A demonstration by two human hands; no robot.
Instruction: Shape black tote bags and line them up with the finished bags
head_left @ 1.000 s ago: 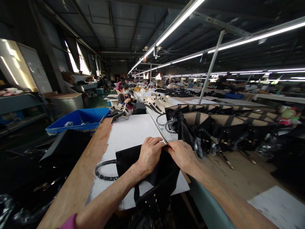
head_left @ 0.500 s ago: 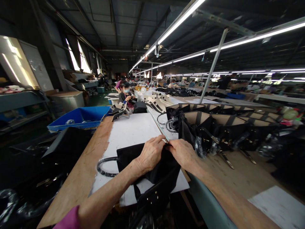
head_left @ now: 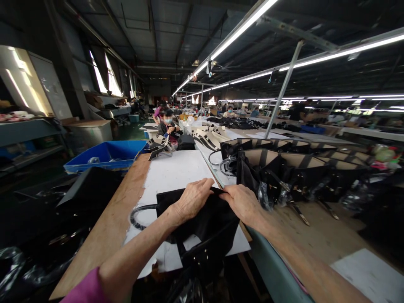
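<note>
A black handbag (head_left: pixel 205 225) lies over the near end of the white-covered bench, its lower part hanging past the edge. My left hand (head_left: pixel 195 198) is closed on the bag's far edge, the fingers bent over it. Just to the right, my right hand (head_left: pixel 241 202) pinches the same edge near its corner. The fingertips of both hands are partly hidden behind the cloth. A plastic-wrapped loop handle (head_left: pixel 139 216) sticks out from the bag's left side onto the white sheet (head_left: pixel 172 170).
Rows of black bags with beige linings (head_left: pixel 293 162) stand on the table at the right. A blue bin (head_left: pixel 107 155) sits at the left, with dark bags (head_left: pixel 91 191) before it. Beige and black strips (head_left: pixel 208 136) lie farther up. A person (head_left: pixel 167 126) sits beyond the bench.
My left hand has slid a little to the left along the bag's edge, away from my right hand. The right hand stays at nearly the same spot.
</note>
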